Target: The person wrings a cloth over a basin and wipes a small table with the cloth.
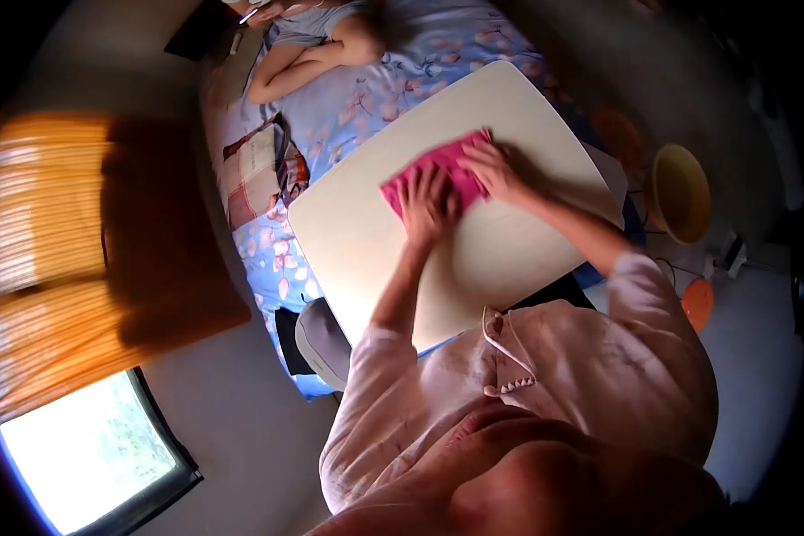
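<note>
A folded pink cloth [444, 162] lies on a pale, round-cornered tabletop [348, 210]. My left hand [427, 204] rests on the cloth's lower left part, its fingers spread apart and pressed down. On the right end of the cloth lies my right hand [496, 171], fingers stretched out over its edge. Both palms hide parts of the fabric. Whether any of the cloth is tucked under the right fingertips is hard to see.
The table stands on a bed with a blue floral sheet [281, 259]. Another person [308, 58] sits cross-legged at the far end. Folded fabric [257, 174] and a grey cap-like item [323, 339] lie left. A yellowish basin [679, 194] is right; an orange curtain [54, 259] hangs left.
</note>
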Action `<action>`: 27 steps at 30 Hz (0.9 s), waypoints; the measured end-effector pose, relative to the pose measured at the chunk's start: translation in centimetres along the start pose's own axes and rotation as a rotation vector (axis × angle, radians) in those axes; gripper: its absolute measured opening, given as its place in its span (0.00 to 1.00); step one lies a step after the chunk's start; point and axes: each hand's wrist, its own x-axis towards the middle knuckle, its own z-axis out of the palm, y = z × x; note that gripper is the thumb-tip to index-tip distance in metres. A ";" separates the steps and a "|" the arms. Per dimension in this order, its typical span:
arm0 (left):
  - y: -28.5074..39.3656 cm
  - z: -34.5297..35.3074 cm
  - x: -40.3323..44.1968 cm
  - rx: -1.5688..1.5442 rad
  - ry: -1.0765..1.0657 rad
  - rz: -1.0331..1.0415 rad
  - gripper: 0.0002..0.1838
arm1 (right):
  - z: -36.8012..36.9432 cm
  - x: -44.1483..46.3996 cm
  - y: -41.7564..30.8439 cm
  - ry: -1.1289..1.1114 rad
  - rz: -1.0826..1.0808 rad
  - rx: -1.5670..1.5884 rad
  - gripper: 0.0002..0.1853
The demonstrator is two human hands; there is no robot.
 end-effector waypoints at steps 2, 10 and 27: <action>-3.2 1.3 4.5 0.083 0.027 -0.056 0.29 | 1.6 6.4 1.7 0.020 0.071 0.009 0.16; 3.7 0.5 -6.0 -0.063 -0.035 0.135 0.32 | -3.6 -7.8 -5.5 -0.065 0.006 0.137 0.14; -1.2 2.5 3.2 0.051 0.100 -0.109 0.23 | 3.6 3.8 -0.3 0.122 0.024 0.099 0.17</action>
